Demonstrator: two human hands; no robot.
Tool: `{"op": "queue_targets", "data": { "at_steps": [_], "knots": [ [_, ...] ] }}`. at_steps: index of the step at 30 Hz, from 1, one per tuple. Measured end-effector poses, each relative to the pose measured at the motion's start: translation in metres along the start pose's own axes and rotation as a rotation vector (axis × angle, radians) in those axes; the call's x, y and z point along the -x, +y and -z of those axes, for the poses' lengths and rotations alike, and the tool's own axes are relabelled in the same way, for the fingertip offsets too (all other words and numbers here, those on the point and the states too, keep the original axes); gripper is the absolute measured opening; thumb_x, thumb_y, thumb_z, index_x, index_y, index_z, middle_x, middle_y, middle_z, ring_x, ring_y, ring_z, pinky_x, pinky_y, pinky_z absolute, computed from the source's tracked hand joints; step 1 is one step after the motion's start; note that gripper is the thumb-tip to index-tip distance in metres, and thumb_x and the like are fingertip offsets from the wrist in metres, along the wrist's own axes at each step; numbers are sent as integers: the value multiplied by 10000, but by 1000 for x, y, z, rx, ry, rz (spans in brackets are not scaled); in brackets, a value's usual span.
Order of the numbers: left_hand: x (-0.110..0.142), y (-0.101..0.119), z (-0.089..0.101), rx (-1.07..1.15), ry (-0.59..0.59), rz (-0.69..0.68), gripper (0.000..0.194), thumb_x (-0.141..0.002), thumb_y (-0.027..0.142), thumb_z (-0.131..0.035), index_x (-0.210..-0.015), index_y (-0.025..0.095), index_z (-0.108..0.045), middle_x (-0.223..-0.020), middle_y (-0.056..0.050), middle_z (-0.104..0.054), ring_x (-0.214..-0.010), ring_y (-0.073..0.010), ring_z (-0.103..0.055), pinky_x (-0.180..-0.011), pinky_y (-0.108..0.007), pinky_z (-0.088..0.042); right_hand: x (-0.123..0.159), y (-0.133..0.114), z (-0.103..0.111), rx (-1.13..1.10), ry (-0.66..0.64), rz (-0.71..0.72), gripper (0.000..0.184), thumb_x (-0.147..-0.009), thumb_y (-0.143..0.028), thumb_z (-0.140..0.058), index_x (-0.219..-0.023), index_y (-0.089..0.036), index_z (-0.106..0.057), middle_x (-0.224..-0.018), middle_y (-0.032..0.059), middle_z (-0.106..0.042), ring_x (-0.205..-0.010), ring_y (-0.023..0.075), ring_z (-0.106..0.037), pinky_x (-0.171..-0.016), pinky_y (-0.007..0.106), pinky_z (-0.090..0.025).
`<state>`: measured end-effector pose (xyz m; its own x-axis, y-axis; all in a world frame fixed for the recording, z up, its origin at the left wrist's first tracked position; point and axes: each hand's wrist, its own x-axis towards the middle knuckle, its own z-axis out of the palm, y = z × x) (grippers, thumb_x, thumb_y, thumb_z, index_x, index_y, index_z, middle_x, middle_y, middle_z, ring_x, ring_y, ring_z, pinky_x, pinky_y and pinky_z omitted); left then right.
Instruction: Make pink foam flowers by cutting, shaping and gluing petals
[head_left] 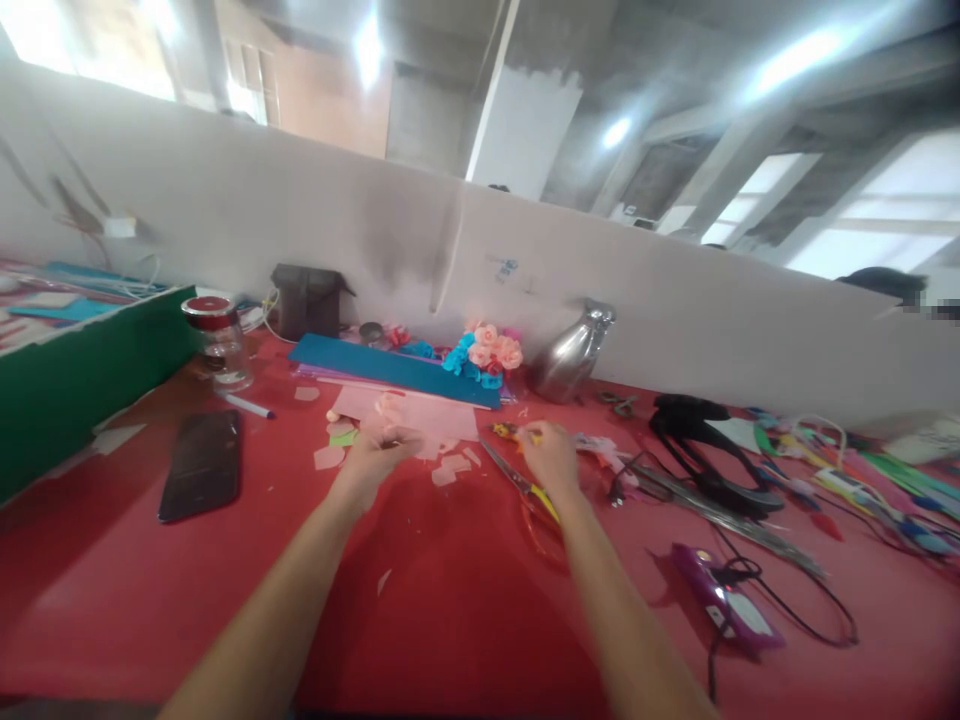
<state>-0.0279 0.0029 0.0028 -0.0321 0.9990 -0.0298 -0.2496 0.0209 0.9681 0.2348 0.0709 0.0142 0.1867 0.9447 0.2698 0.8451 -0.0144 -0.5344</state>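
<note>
My left hand is over the red table, its fingers closed in a pinch at a small pale-pink paper flower. My right hand is closed on a small yellow-handled tool that looks like pliers; its far end shows left of the fingers. Just below that hand lie scissors with yellow and orange handles, blades pointing up and left. Pink paper sheets and cut paper scraps are spread between and behind my hands.
Blue sheets and a bunch of paper flowers lie behind. A metal jug and a glass jar stand near the wall. A phone is at left. A purple power box with cables and a black tape dispenser-like object are at right.
</note>
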Motion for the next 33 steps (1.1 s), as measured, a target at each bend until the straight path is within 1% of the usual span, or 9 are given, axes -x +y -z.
{"op": "queue_targets", "data": {
  "at_steps": [3,5,8,11,16,19,24,28,33],
  "knots": [
    [-1,-4,-3,-13,-45,2,255,-573,267,-727,-784,138,-667,-671,-9,-604,-632,-117,-528,-628,-239,-397,21,-41,1,-270,-276,219,268,-796,-378,-522,-905,-187,-676,-947,68,-701,-878,194,-628,-781,282,-448],
    [-2,-7,-6,-48,-42,8,294,-544,235,-735,-808,135,-651,-654,-1,-599,-618,-122,-540,-623,-242,-404,35,-67,0,-342,-458,356,278,-791,-397,-542,-924,-205,-693,-959,55,-708,-876,193,-633,-782,282,-451],
    [-5,-13,-7,-97,-64,-28,254,-543,199,-718,-765,140,-609,-627,15,-581,-575,-113,-528,-579,-230,-395,52,-94,-3,-289,-519,443,222,-739,-378,-613,-863,-230,-723,-908,49,-722,-854,203,-630,-745,269,-439],
    [-8,-18,-5,-166,-87,-77,212,-564,175,-694,-742,152,-580,-641,22,-578,-561,-98,-505,-544,-209,-366,61,-102,-9,-199,-526,408,144,-734,-325,-612,-762,-251,-731,-768,28,-725,-725,183,-626,-637,243,-407],
    [-6,-16,-6,-316,-63,-95,222,-598,233,-699,-743,168,-545,-654,42,-546,-489,-64,-390,-477,-202,-280,57,-97,-13,-218,-491,387,256,-782,-331,-525,-652,-214,-711,-620,17,-678,-590,157,-577,-546,238,-348],
    [-2,-9,-10,-277,-33,-122,243,-681,353,-659,-761,181,-509,-668,43,-510,-500,-66,-373,-487,-208,-280,50,-93,-12,-368,-357,264,235,-753,-335,-543,-672,-196,-714,-654,20,-685,-633,172,-587,-581,247,-373],
    [2,-3,-15,-149,14,-214,334,-846,510,-421,-780,194,-509,-567,52,-392,-517,-89,-351,-528,-214,-302,44,-84,-13,-784,-97,-82,229,-667,-380,-625,-711,-176,-719,-696,18,-683,-680,175,-574,-625,257,-399],
    [3,-3,-16,-88,19,-276,297,-825,478,-491,-786,190,-554,-713,1,-531,-626,-103,-448,-639,-219,-374,43,-72,-19,-1011,-111,-224,237,-598,-384,-696,-692,-167,-710,-582,-14,-614,-564,125,-494,-554,244,-356],
    [6,-2,-19,-67,-15,-266,215,-755,404,-601,-780,197,-654,-815,-45,-643,-852,-176,-566,-818,-275,-418,45,-63,-22,-1154,-164,-247,251,-568,-391,-744,-612,-154,-670,-522,-32,-528,-531,98,-432,-533,230,-345]
  ]
}}
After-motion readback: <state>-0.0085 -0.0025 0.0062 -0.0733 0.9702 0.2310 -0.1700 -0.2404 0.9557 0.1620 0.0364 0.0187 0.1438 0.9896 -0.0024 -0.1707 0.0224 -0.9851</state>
